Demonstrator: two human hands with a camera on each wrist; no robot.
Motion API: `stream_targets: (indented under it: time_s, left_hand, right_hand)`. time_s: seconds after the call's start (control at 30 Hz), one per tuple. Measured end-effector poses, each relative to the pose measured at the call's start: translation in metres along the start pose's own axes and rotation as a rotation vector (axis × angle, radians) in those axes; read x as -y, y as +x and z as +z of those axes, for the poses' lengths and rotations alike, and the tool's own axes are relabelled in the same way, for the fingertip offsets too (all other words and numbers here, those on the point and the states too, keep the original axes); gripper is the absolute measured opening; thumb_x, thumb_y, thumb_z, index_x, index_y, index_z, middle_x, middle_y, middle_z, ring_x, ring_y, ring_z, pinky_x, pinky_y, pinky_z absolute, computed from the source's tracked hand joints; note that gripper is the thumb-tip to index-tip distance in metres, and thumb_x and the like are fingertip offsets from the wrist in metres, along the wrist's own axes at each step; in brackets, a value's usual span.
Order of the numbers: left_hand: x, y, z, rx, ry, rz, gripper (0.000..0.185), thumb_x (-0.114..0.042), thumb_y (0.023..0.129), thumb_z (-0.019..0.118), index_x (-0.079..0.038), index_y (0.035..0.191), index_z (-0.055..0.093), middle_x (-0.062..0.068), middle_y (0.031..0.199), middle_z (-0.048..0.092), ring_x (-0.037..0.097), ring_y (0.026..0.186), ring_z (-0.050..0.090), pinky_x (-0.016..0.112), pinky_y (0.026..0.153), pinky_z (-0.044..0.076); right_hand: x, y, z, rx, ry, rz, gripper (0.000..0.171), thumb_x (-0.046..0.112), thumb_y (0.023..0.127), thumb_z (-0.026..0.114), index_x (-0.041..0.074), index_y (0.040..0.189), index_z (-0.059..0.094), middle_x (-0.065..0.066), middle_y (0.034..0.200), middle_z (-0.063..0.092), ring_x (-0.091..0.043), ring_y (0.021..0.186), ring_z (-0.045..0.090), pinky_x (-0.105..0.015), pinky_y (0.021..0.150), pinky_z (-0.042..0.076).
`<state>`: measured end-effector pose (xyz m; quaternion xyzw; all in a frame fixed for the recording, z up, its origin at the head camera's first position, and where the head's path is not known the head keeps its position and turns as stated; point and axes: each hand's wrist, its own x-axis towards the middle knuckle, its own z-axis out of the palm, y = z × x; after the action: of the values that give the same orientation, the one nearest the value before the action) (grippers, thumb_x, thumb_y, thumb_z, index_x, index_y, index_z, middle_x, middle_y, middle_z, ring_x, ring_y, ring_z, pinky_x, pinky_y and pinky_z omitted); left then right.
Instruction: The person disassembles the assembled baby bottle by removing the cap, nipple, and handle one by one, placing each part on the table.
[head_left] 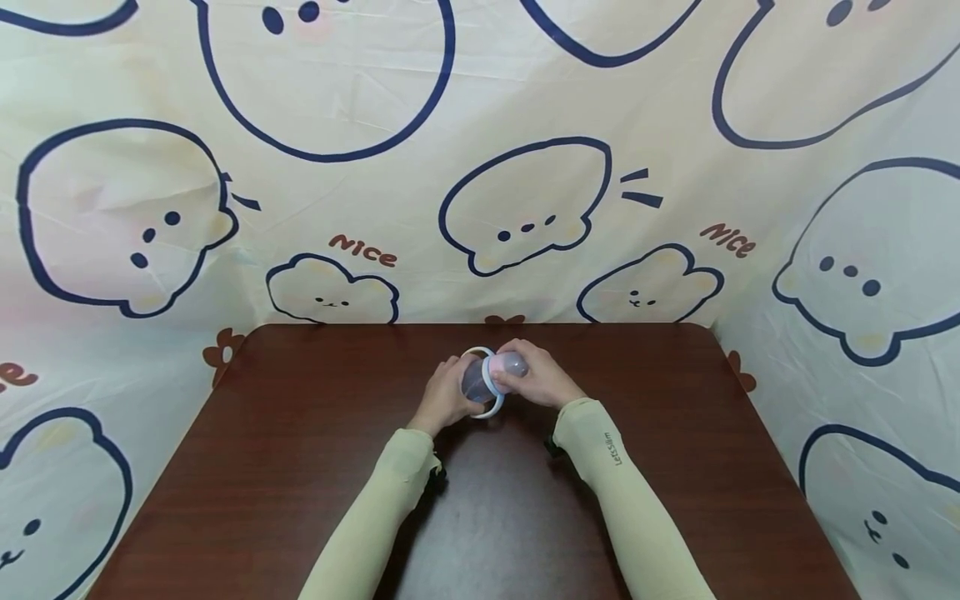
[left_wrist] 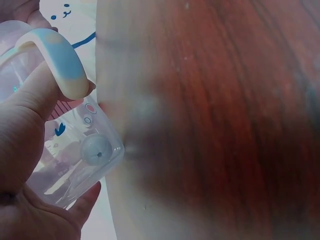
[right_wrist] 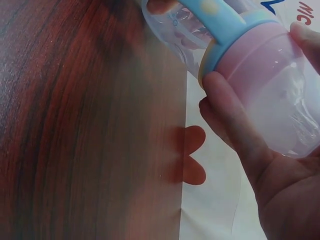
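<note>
Bottle: a small baby bottle (head_left: 491, 379) with a clear body, light-blue handle ring and pink translucent cap, held just above the worktop (head_left: 300, 467), near the middle of its far edge.
Axis: lying on its side, long axis roughly parallel to the far edge; the cap end points toward the right edge and slightly away, the clear base toward the left edge.
Left hand: the left hand (head_left: 444, 398) grips the clear body, fingers (left_wrist: 30, 105) curled round it, thumb by the handle loop (left_wrist: 55, 55).
Right hand: the right hand (head_left: 536, 379) wraps the pink cap (right_wrist: 272, 85), fingers (right_wrist: 230, 115) curled close together round it.
Sleeves: both forearms wear pale green sleeves (head_left: 622, 492).
Backdrop: a cartoon-print cloth (head_left: 525, 200) hangs behind the dark wood worktop.
</note>
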<state>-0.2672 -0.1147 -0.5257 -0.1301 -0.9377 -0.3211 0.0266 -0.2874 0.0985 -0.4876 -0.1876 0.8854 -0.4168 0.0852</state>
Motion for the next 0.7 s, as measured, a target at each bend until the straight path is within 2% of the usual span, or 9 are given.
stream_targets:
  time_s: [0.43,0.7]
  left_hand:
    - [0.0006,-0.0009,-0.0008,0.026,0.002,-0.021,0.082,-0.014,0.064,0.098,-0.015,0.137,0.059,0.013,0.123,0.064,0.032,0.112,0.056,0.053,0.094,0.051]
    - [-0.0001,0.0014,-0.0005,0.025,0.006,-0.016,0.083,-0.016,0.064,0.098,-0.015,0.137,0.059,0.013,0.123,0.063,0.033,0.112,0.056,0.053,0.094,0.051]
  right_hand:
    - [0.0004,-0.0011,0.0010,0.022,-0.015,0.013,0.049,0.040,0.093,0.077,0.019,0.133,0.059,-0.005,0.130,0.062,-0.029,0.116,0.056,-0.053,0.103,0.049]
    - [-0.0002,0.0007,-0.0015,0.017,-0.020,-0.010,0.047,0.038,0.093,0.077,0.017,0.132,0.060,-0.006,0.128,0.063,-0.029,0.115,0.056,-0.053,0.103,0.048]
